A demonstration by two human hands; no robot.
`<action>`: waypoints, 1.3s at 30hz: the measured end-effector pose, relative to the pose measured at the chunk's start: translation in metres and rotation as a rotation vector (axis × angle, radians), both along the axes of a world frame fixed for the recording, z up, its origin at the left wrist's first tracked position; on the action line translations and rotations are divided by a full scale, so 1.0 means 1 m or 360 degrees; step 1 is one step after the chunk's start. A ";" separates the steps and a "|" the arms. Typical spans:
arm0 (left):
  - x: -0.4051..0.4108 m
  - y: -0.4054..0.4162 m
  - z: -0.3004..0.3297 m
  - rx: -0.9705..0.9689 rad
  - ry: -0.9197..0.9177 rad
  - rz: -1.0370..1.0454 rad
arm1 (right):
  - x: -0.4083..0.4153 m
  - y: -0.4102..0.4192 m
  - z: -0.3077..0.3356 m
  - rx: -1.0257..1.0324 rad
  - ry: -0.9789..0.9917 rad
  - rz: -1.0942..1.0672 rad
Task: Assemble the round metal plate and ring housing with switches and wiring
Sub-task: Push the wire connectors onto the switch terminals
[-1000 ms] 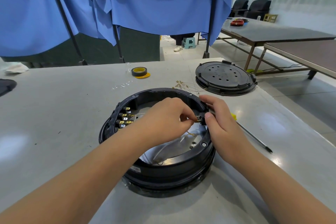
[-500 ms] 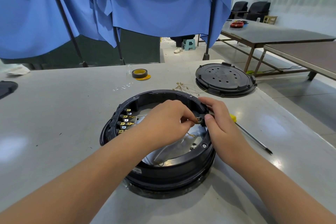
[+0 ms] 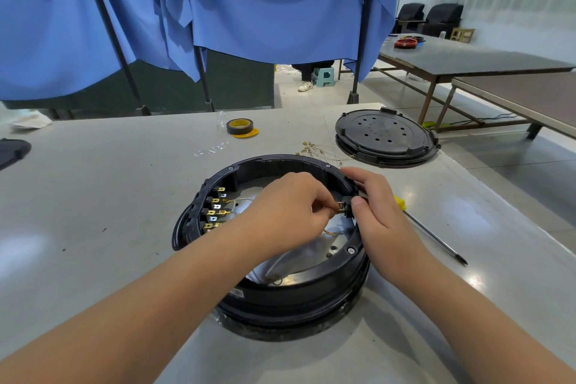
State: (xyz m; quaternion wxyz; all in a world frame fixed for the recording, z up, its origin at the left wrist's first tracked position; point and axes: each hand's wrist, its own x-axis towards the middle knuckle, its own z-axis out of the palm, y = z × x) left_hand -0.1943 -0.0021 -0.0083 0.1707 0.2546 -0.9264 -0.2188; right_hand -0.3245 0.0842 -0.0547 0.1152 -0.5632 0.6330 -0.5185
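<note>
Ring housing (image 3: 299, 287) sits on grey surface (image 3: 93, 196), metal plate (image 3: 314, 262) inside. Left hand (image 3: 290, 212) pinches brass wire terminal (image 3: 339, 206) at small switch (image 3: 346, 208); right hand (image 3: 374, 212) grips housing rim there.

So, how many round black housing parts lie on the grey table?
2. The ring housing lies in the middle under both hands. The perforated black cover lies behind it to the right. A dark object at the left edge is cut off; it may be another.

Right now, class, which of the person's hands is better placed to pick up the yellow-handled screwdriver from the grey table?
The right hand: the yellow-handled screwdriver lies just beyond it on the grey table. The left hand sits inside the black ring housing, pinching a brass connector.
</note>
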 end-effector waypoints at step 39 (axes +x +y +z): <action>0.000 0.004 0.005 -0.0167 -0.0096 0.0068 | -0.003 0.001 0.002 -0.0018 -0.0129 0.0056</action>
